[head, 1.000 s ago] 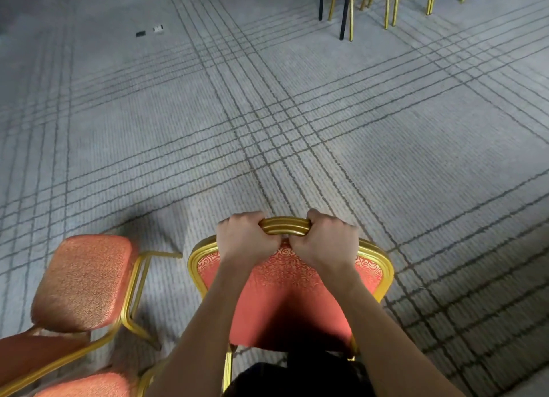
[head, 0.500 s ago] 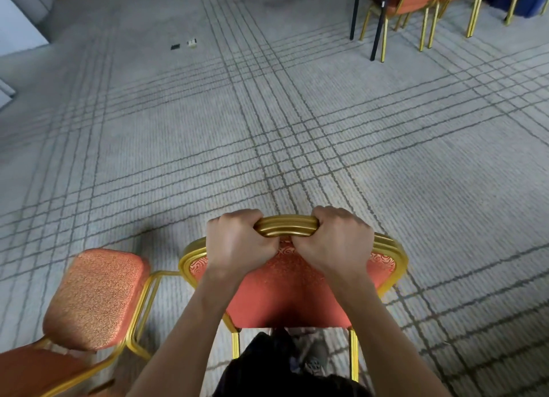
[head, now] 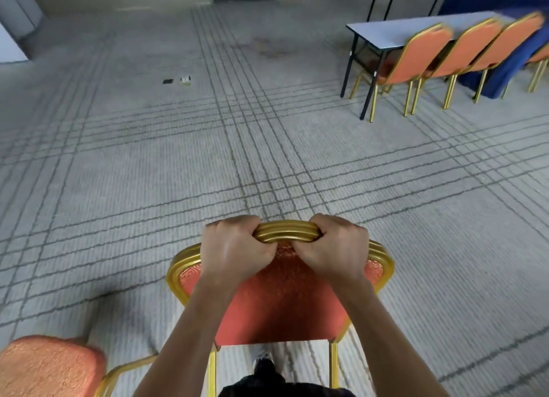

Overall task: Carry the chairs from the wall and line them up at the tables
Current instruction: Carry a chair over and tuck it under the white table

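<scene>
Head view — my left hand (head: 234,249) and right hand (head: 335,248) both grip the chair (head: 282,301), fingers curled over its top rail; table (head: 395,30) far right.

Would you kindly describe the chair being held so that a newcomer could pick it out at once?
On the grey lined carpet, short of the white table at upper right, an orange gold-framed chair is at bottom centre. Unlike the chairs at the table and the bottom-left chair, its top rail is gripped by the left hand and right hand.
</scene>
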`<state>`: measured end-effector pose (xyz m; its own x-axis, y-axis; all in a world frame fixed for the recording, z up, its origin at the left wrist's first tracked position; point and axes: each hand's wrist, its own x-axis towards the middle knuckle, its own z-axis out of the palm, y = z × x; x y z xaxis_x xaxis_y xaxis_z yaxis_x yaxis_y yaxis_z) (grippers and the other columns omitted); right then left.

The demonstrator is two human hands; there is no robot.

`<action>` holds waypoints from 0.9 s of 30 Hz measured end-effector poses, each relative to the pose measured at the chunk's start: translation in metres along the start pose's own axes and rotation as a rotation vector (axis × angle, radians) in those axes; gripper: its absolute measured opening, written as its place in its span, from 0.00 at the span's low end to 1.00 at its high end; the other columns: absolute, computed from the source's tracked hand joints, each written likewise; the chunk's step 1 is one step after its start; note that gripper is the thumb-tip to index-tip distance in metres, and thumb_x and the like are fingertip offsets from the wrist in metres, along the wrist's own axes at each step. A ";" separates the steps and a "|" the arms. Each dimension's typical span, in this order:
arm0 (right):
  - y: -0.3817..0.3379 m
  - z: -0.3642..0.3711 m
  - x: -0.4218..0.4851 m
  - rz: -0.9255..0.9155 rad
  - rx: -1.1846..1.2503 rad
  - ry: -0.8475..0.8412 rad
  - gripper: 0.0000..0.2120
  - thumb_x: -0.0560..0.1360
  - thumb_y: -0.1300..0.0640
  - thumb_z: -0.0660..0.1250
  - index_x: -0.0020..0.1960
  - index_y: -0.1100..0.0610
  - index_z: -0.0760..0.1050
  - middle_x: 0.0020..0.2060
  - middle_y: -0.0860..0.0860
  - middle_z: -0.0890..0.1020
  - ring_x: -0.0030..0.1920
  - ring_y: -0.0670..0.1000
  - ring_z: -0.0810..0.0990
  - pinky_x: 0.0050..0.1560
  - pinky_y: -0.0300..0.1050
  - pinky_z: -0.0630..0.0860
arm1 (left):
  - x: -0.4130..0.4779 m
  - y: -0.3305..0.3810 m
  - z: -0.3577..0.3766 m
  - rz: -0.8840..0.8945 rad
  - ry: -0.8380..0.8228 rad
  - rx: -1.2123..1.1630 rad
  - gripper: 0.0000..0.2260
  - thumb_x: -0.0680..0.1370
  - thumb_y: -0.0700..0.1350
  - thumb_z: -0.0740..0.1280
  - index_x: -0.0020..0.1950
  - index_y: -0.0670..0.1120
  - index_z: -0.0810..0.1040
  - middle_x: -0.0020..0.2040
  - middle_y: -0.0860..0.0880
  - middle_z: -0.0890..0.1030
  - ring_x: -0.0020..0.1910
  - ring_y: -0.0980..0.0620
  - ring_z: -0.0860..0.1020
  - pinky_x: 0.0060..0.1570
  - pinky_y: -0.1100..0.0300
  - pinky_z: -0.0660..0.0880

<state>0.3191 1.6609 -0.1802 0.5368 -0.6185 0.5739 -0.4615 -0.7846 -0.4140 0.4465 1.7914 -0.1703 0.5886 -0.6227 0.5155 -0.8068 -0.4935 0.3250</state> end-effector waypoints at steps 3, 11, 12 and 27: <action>-0.009 0.025 0.051 -0.022 -0.010 0.015 0.12 0.60 0.46 0.68 0.29 0.54 0.73 0.23 0.49 0.75 0.26 0.53 0.77 0.25 0.43 0.68 | 0.050 -0.024 0.008 -0.002 0.014 0.025 0.14 0.62 0.55 0.66 0.26 0.46 0.70 0.22 0.49 0.72 0.22 0.43 0.74 0.30 0.62 0.61; 0.006 0.103 0.164 -0.053 -0.033 0.027 0.13 0.61 0.45 0.68 0.29 0.54 0.73 0.24 0.48 0.76 0.25 0.54 0.77 0.25 0.42 0.67 | 0.167 -0.071 0.059 0.004 0.018 0.000 0.14 0.63 0.54 0.65 0.27 0.45 0.69 0.23 0.49 0.72 0.23 0.44 0.73 0.27 0.61 0.63; 0.012 0.116 0.181 -0.054 -0.025 0.028 0.12 0.62 0.46 0.68 0.29 0.54 0.72 0.23 0.48 0.75 0.24 0.53 0.76 0.25 0.42 0.65 | 0.186 -0.077 0.070 0.004 -0.008 0.001 0.14 0.63 0.55 0.65 0.27 0.45 0.69 0.23 0.49 0.72 0.23 0.44 0.73 0.27 0.61 0.64; 0.083 0.300 0.445 -0.053 0.086 -0.081 0.15 0.63 0.46 0.69 0.28 0.51 0.67 0.23 0.44 0.70 0.23 0.49 0.68 0.23 0.44 0.68 | 0.457 -0.157 0.213 -0.055 -0.051 0.019 0.16 0.64 0.57 0.66 0.28 0.45 0.72 0.23 0.51 0.71 0.23 0.49 0.71 0.25 0.58 0.70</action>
<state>0.7314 1.3079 -0.1713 0.6162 -0.5744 0.5389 -0.3704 -0.8151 -0.4455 0.8526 1.4552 -0.1544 0.6346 -0.6241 0.4558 -0.7720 -0.5390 0.3369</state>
